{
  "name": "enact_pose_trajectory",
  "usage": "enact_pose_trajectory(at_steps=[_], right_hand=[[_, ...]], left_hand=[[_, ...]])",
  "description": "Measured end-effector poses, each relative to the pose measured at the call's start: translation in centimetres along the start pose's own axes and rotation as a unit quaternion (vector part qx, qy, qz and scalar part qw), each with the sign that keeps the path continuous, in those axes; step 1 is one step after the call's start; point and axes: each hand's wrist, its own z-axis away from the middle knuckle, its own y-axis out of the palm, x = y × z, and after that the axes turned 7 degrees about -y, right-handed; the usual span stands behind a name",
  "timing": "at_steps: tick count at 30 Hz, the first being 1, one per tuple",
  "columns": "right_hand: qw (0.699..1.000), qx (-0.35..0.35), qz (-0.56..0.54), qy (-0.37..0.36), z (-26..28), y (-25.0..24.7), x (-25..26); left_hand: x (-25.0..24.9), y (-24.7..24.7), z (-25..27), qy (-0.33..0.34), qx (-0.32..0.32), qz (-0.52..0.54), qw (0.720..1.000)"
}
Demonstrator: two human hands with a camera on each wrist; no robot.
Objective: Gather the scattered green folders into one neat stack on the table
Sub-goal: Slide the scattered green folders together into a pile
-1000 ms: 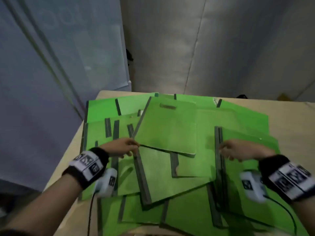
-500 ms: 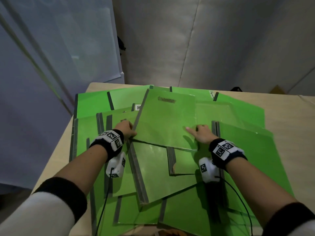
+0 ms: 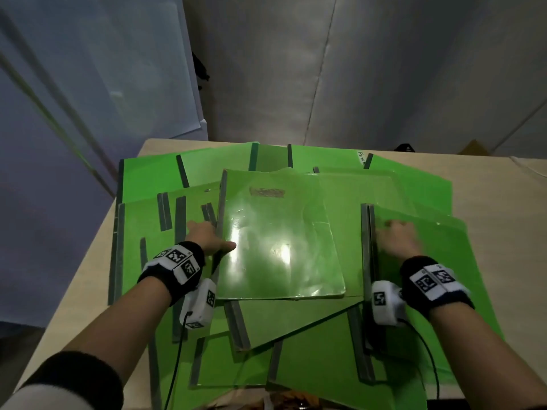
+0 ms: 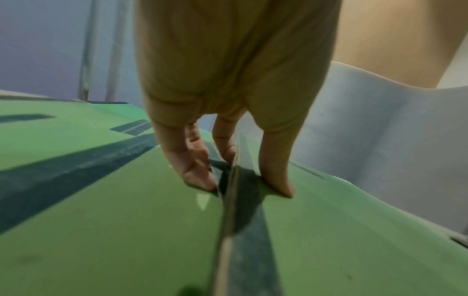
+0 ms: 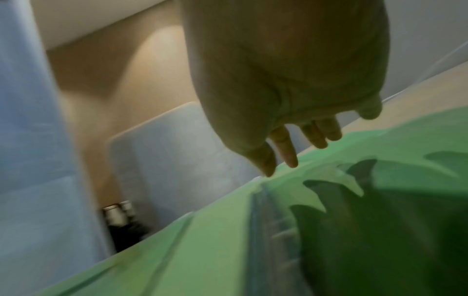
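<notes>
Several green folders with grey spines lie overlapping across the table [image 3: 500, 199]. A glossy top folder [image 3: 281, 241] sits in the middle, nearly square to me. My left hand [image 3: 213, 236] pinches its left spine edge. The left wrist view shows my left hand [image 4: 243, 180] with its thumb on the top folder [image 4: 341, 230] and its fingers on the other side of the raised edge. My right hand [image 3: 396, 236] is spread flat over a right folder [image 3: 438, 279], just beside that folder's grey spine. In the right wrist view my right hand [image 5: 298, 154] has straight fingers over the right folder [image 5: 228, 250], holding nothing.
The folder pile reaches the table's left edge [image 3: 97, 261] and near edge. Bare wood shows at the far right and far left corners. Grey wall panels [image 3: 384, 69] stand close behind the table. Wrist camera cables [image 3: 177, 359] trail over the near folders.
The top folder has turned straighter and slid toward me, with my left hand staying on its spine. My right hand left that folder's right edge and moved right onto the right folder.
</notes>
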Motion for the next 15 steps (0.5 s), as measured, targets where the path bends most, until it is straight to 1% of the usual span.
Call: enact_pose_trajectory(at_steps=[2,4,6,7,8,9,11,12,13,15], right_hand=[[0.996,-0.004,-0.024,0.087,-1.4,-1.0,-4.8],[0.987,0.003,-0.013,0.158,-4.4,0.2,-11.6],[0.978,0.029,0.048,0.199,-8.1,2.6,-18.0],[0.975,0.041,0.048,0.212,-9.1,3.2,-19.2],[0.970,0.057,0.039,0.232,-7.7,2.6,-17.8],[0.969,0.056,0.041,0.237,-5.5,1.7,-15.4],[0.973,0.045,0.058,0.220,-1.1,-0.4,-10.7],[0.976,0.047,0.051,0.204,-0.6,-1.1,-9.7],[0.980,0.054,0.031,0.190,-1.2,-1.3,-9.6],[0.986,0.054,0.000,0.159,-3.1,-1.2,-10.7]], left_hand=[[0.1,-0.1,0.0,-0.001,0.004,0.043,0.999],[0.3,-0.1,-0.1,-0.001,0.012,0.094,0.996],[0.3,0.1,0.0,0.006,0.024,0.141,0.990],[0.2,0.3,0.1,0.012,0.030,0.159,0.987],[-0.1,0.5,0.3,0.016,0.039,0.172,0.984],[-0.6,0.7,0.6,0.018,0.046,0.186,0.981],[-1.6,1.1,1.1,0.021,0.062,0.224,0.972],[-2.1,1.4,1.4,0.022,0.076,0.244,0.967],[-2.6,1.6,1.7,0.023,0.090,0.265,0.960],[-3.4,2.1,2.0,0.019,0.107,0.295,0.949]])
